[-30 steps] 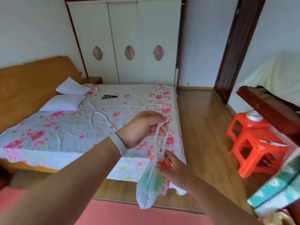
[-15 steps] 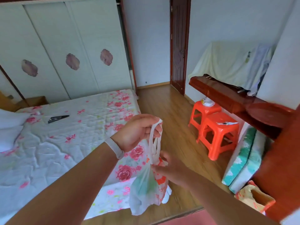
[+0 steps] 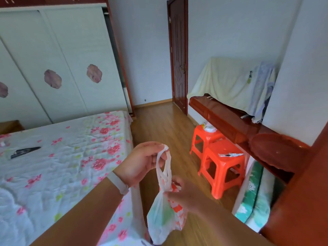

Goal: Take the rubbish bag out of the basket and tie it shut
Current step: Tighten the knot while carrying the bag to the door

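Observation:
A small white rubbish bag [image 3: 162, 217] with red print hangs in the air in front of me, green and red contents showing through it. Its two handles are twisted together above a knot at the neck. My left hand [image 3: 142, 163] pinches the top of the handle loops and holds the bag up. My right hand [image 3: 182, 194] grips the bag's neck just below the knot, from the right. No basket is in view.
A bed with a floral quilt [image 3: 62, 166] lies to my left, a dark object [image 3: 24, 151] on it. Two orange plastic stools [image 3: 221, 162] stand on the wooden floor to the right, beside a dark red cabinet [image 3: 230, 119]. A dark door [image 3: 178, 55] is ahead.
My head has turned right, so the bed slid left and the stools and door came toward the middle. Both hands still hold the bag in much the same way.

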Demonstrator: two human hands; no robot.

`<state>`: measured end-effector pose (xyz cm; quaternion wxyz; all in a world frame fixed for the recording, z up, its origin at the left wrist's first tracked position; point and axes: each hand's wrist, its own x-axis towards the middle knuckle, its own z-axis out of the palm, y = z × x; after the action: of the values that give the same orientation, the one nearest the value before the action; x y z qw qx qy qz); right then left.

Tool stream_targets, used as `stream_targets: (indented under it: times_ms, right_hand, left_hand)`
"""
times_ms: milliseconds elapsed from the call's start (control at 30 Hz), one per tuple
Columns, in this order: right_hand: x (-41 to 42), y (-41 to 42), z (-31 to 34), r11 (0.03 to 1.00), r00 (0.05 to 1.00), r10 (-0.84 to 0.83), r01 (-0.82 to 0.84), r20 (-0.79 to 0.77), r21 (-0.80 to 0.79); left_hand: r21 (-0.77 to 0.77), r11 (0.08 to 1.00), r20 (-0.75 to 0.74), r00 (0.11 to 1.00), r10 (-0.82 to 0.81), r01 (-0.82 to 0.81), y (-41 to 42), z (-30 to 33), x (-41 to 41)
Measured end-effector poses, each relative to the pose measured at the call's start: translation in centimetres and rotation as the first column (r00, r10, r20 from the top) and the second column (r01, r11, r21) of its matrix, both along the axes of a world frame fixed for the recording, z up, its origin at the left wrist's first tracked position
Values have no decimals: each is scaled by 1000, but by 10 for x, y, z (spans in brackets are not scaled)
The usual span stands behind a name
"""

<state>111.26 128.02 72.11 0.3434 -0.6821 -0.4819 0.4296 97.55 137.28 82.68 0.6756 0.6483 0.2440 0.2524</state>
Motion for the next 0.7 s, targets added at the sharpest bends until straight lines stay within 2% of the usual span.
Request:
stream_targets:
  times_ms: [300, 467, 700]
  right_hand:
    - [76, 73, 13, 991, 992, -125, 123, 32, 60]
    - [101, 131, -4, 993, 991, -101, 95, 87, 72]
    - [144, 255, -21, 984, 985, -171, 171, -12, 42]
  left_hand:
    - [6, 998, 23, 998, -56, 56, 84, 16, 89]
    - [-18, 993, 19, 993, -120, 120, 151, 5, 137]
    - [-44, 981, 67, 980, -185, 188, 280, 4, 184]
